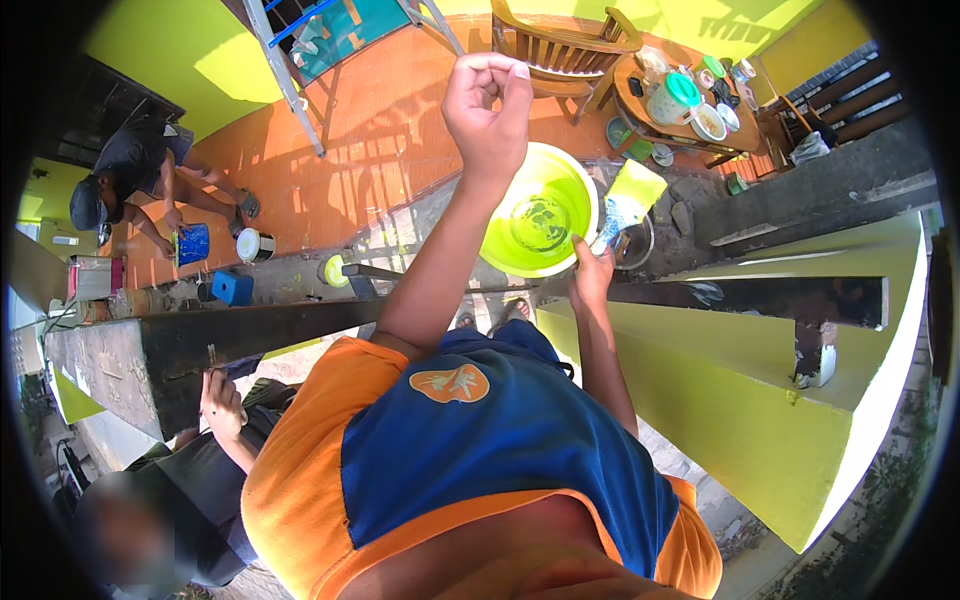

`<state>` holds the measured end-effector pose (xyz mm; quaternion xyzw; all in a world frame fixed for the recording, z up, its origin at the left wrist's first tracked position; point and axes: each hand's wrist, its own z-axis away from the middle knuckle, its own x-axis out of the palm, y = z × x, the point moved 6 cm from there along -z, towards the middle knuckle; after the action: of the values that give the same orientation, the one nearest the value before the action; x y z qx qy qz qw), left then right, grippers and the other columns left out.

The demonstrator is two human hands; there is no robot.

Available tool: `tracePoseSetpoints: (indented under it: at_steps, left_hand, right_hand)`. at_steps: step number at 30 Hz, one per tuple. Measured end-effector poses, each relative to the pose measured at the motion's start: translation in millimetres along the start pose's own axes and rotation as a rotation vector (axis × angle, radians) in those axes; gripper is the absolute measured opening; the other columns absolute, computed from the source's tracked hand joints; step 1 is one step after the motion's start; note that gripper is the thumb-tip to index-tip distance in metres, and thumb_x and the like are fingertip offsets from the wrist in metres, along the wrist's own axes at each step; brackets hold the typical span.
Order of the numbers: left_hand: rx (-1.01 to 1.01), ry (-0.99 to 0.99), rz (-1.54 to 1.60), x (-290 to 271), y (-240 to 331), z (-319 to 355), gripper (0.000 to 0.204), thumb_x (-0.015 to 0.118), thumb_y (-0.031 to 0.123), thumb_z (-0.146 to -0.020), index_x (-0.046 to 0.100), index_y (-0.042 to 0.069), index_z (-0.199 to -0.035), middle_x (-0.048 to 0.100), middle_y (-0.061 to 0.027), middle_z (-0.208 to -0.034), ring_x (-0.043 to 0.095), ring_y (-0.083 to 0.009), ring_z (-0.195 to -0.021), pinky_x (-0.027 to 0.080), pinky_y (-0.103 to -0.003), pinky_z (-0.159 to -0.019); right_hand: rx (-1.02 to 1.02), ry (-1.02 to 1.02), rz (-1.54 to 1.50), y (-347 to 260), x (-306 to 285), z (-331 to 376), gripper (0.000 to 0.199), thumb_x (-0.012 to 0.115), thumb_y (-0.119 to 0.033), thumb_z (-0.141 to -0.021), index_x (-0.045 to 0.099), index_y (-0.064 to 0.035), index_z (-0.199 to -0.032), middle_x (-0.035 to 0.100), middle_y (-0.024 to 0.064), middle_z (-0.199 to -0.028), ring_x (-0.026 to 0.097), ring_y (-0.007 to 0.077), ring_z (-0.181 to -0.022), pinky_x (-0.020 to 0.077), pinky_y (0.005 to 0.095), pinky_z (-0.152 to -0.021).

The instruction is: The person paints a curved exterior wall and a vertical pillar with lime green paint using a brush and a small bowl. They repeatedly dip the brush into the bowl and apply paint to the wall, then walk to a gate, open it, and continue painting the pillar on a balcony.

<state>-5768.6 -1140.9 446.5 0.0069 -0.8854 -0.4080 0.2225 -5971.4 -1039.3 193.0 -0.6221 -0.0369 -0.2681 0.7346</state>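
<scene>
My left hand (487, 115) is raised above the basin, fingers curled in with the thumb against them, and nothing shows in it. Below it is a round lime-green basin (495, 243) with a pale rim and a greyish smeared patch on its bottom. My right hand (592, 275) is closed on the basin's near right rim, thumb on top; its other fingers are partly hidden. Just beyond that hand lies a flat yellow-green piece (637, 188) with a blue-and-white end, its kind unclear. It partly covers a dark round tub (636, 246).
A dark rail (270, 328) crosses in front of me. A crouching person (150, 175) handles a blue container (192, 243) at left; another person's hand (224, 405) touches the rail. A ladder (290, 85), a wooden chair (560, 45) and a cluttered table (630, 95) stand beyond.
</scene>
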Motion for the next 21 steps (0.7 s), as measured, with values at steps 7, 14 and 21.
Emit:
tracePoseSetpoints:
  at_steps: [7, 14, 21]
  left_hand:
    - [-0.037, 0.083, -0.263, -113, -35, -105, 0.005, 0.059, 0.003, -0.092, 0.058, 0.003, -0.097, 0.057, -0.0016, -0.067, 0.052, -0.0085, -0.060, 0.044, -0.024, -0.057]
    - [-0.119, 0.318, -0.238, -214, -117, -124, 0.006, 0.060, 0.009, -0.094, 0.057, 0.003, -0.094, 0.056, -0.0003, -0.066, 0.050, -0.0064, -0.057, 0.040, -0.022, -0.051]
    - [-0.260, 0.053, -0.316, -198, -222, -163, 0.007, 0.058, 0.011, -0.096, 0.057, 0.004, -0.093, 0.053, 0.0012, -0.065, 0.048, -0.0055, -0.057, 0.038, -0.022, -0.052]
  right_hand:
    - [0.005, -0.007, 0.030, -24, 7, -7, 0.037, 0.064, 0.001, -0.087, 0.055, 0.0039, -0.123, 0.066, 0.0104, -0.111, 0.064, 0.0176, -0.095, 0.0481, 0.0313, -0.086]
    - [0.044, 0.004, 0.050, -43, 24, -23, 0.036, 0.067, 0.000, -0.086, 0.057, 0.0035, -0.121, 0.066, 0.0092, -0.109, 0.063, 0.0161, -0.094, 0.0479, 0.0304, -0.085]
    - [0.075, 0.135, 0.090, -34, 37, -71, 0.032, 0.068, 0.001, -0.085, 0.060, 0.0036, -0.116, 0.068, 0.0092, -0.105, 0.063, 0.0150, -0.092, 0.0478, 0.0291, -0.087]
